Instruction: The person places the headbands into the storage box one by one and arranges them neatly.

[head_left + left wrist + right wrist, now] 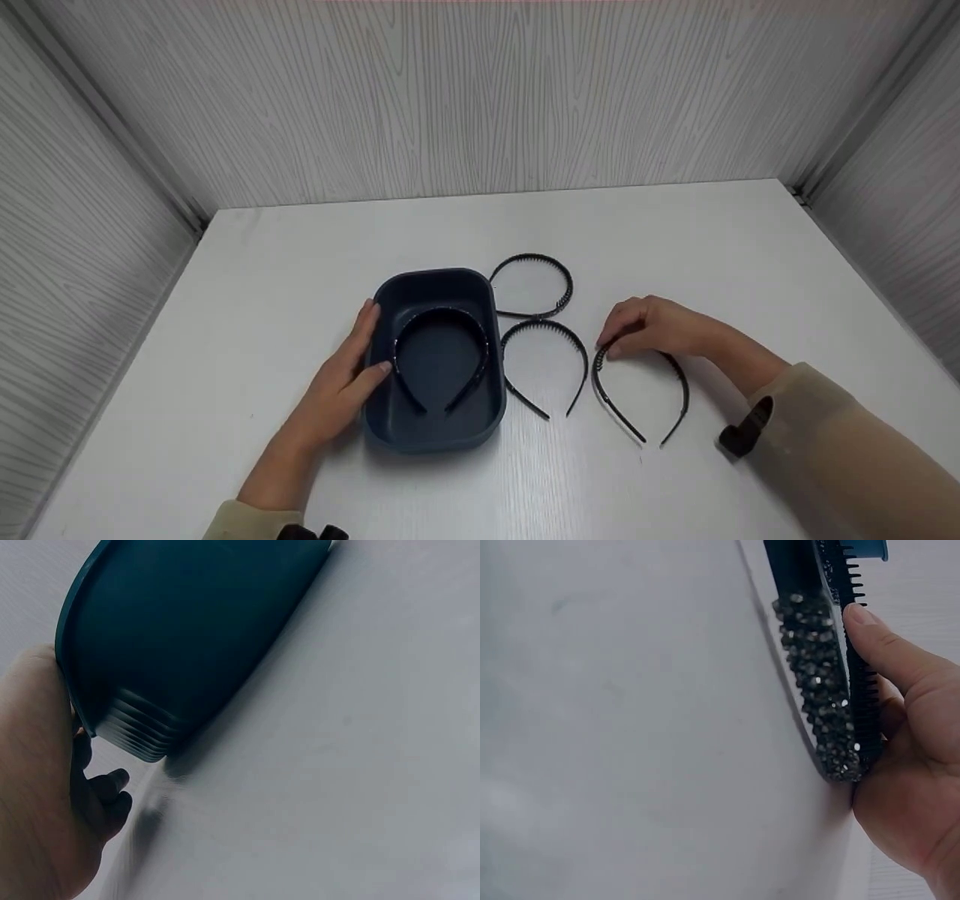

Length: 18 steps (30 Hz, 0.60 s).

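My left hand (339,386) grips the left side of a dark blue plastic tub (441,442), thumb over the rim and fingers along the outer wall. Inside the tub lies a black headband (482,352), its two ends toward me. My right hand (660,328) pinches the top left of another black headband (685,386) at the right. In the right wrist view that headband (821,690) shows dark sparkling beads outside and comb teeth on its inner side. Part of its arch is hidden behind the hand.
Two more black toothed headbands lie just right of the tub: one farther back (568,289), one nearer (583,356). The white table (300,240) ends at a grey wood-grain panel (480,97) behind, with similar panels at both sides.
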Available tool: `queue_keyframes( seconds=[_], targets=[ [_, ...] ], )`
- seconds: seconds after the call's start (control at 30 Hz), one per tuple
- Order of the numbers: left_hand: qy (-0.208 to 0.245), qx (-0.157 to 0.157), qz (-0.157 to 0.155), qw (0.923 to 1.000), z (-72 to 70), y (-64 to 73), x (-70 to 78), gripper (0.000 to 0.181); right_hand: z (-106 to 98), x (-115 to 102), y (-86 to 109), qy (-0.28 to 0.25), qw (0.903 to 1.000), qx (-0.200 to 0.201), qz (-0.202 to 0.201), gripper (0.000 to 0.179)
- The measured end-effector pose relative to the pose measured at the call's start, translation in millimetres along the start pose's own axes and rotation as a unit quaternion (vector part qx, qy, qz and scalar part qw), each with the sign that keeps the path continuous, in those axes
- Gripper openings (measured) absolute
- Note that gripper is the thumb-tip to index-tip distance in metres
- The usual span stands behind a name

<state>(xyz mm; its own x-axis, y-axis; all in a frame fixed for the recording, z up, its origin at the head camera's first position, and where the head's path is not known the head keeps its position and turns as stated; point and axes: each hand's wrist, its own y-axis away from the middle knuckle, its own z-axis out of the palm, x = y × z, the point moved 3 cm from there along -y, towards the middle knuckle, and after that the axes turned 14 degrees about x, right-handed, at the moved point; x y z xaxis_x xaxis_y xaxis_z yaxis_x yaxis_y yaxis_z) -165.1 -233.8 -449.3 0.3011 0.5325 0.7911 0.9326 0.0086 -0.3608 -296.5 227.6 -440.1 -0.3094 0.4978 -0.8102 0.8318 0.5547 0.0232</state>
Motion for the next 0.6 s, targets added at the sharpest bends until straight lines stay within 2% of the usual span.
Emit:
queue_keyframes(
  seconds=[0.3,0.6],
  targets=[
    [0.003,-0.004,0.003,1.0,1.4,2.1,-1.6,0.075,-3.6,0.0,4.3,-0.024,0.9995,0.007,0.017,0.018],
    [0.0,-0.001,0.003,1.0,-0.1,-0.8,-1.6,0.075,-11.2,-4.9,1.5,-0.046,0.9977,0.036,0.035,0.019]
  ],
)
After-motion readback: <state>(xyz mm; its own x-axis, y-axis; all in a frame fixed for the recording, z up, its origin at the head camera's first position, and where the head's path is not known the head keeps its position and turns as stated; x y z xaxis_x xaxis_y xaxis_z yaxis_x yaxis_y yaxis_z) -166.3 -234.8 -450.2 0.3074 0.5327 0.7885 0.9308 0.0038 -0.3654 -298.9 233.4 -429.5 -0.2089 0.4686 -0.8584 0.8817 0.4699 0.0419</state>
